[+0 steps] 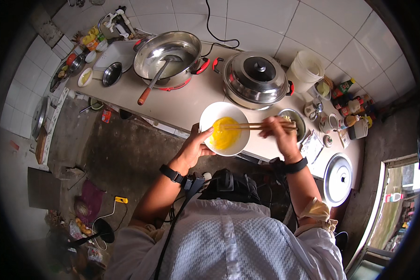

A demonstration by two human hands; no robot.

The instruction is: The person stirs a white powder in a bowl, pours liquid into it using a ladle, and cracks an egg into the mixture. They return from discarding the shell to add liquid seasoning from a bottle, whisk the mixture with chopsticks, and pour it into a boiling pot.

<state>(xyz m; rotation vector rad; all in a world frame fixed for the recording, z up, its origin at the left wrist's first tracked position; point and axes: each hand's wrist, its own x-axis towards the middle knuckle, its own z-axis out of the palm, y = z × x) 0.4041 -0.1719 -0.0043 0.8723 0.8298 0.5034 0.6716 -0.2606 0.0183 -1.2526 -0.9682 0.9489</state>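
My left hand (193,147) grips the lower left rim of a white bowl (242,142), its thumb over the edge. Yellow beaten egg (227,137) lies inside the tilted bowl. Wooden chopsticks (243,126) are in my right hand (279,134), which is slightly blurred; their tips dip into the egg. Partly behind that hand, a metal bowl (301,130) with pale pieces of food stands on the counter. Beyond the white bowl are a lidded steel pot (253,82) and an uncovered steel pan (166,45), in which a wooden-handled spatula (158,77) leans.
A white basin (117,52) and small bowls stand at the counter's left. To the right are a white plastic bucket (304,71), several sauce bottles (346,101), a glass jar (329,123) and a round metal lid (338,180). A black cable (217,36) hangs along the tiled wall.
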